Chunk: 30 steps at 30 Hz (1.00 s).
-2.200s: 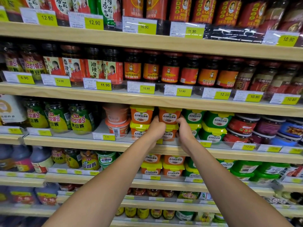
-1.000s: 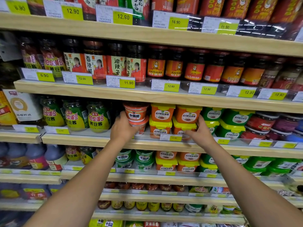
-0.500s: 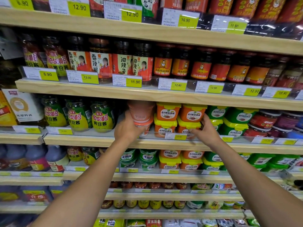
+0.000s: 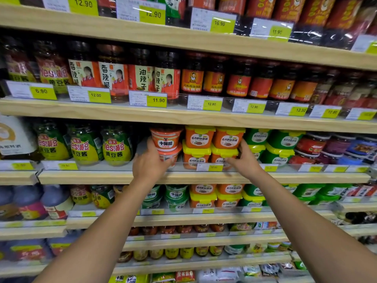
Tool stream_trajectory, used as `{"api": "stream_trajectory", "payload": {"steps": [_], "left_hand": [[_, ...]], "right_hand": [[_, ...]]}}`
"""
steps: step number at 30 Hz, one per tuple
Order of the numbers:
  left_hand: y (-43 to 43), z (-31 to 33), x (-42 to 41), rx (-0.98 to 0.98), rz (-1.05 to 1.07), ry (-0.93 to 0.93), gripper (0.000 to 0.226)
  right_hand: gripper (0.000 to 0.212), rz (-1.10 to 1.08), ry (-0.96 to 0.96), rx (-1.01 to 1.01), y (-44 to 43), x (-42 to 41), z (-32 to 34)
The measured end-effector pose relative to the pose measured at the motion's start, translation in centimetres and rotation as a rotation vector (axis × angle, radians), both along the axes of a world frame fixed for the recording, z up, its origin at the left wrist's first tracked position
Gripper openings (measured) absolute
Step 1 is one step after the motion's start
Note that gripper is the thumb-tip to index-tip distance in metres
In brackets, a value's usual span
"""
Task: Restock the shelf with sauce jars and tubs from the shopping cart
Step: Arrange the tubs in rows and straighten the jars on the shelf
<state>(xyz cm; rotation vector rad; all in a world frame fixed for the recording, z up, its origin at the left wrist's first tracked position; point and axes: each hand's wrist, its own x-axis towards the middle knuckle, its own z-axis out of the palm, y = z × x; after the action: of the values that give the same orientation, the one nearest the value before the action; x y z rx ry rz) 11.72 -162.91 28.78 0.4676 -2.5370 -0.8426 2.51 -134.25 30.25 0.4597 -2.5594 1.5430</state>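
Head view: left hand (image 4: 151,163) is gripping the stacked red tubs (image 4: 166,139), sitting on the shelf (image 4: 102,177) just 9 o'clock of centre. Right hand (image 4: 245,160), fingers straight, is pressing the orange tubs (image 4: 228,138) at the red tubs' 3 o'clock. Tubs are probably light, thin plastic and slick, so gripping round the sides looks safest.

Single head-worn wide-angle view, faced forward and slightly down at shelving, within arm's reach. Frame centre fell just right of round red tub (image 4: 166,140) on shelf board (image 4: 81,177). Lower shelves seen from above. Both forearms entered from bottom edge; left hand (image 4: 150,166), right hand (image 4: 246,162) sat mid-frame.
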Motion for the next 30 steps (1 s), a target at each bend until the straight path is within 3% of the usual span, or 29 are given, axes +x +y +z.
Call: {"api": "stream_trajectory", "payload": {"steps": [6,9,13,17,20,23,30], "left_hand": [[1.5,-2.6,2.1,-0.027,-0.018,0.152,0.106],[5.1,-3.1,4.5,-0.13,0.008,0.248,0.087],[12.0,-2.0,4.9,-0.148,-0.243,0.32,0.056],[19.1,0.2,1.8,0.008,-0.45,0.217,0.063],[23.4,1.3,-2.0,0.205,-0.485,0.086,0.076],[26.8,1.5,-6.4,0.279,-0.411,0.009,0.086],[30.0,0.7,-13.4,0.402,-0.131,0.086,0.1]], "right_hand": [[0.081,0.012,-0.029,-0.055,1.8,0.9,-0.5],[0.062,-0.061,-0.029,-0.068,4.2,1.0,-1.0],[0.031,-0.117,0.033,-0.122,7.9,1.0,-1.0],[0.022,-0.193,0.114,-0.108,12.3,0.4,-0.6],[0.032,-0.323,0.149,-0.128,15.6,-0.7,-0.8],[0.055,-0.393,0.173,-0.072,18.1,-2.6,-1.4],[0.083,-0.236,0.151,-0.05,19.8,-5.3,-1.8]]}}
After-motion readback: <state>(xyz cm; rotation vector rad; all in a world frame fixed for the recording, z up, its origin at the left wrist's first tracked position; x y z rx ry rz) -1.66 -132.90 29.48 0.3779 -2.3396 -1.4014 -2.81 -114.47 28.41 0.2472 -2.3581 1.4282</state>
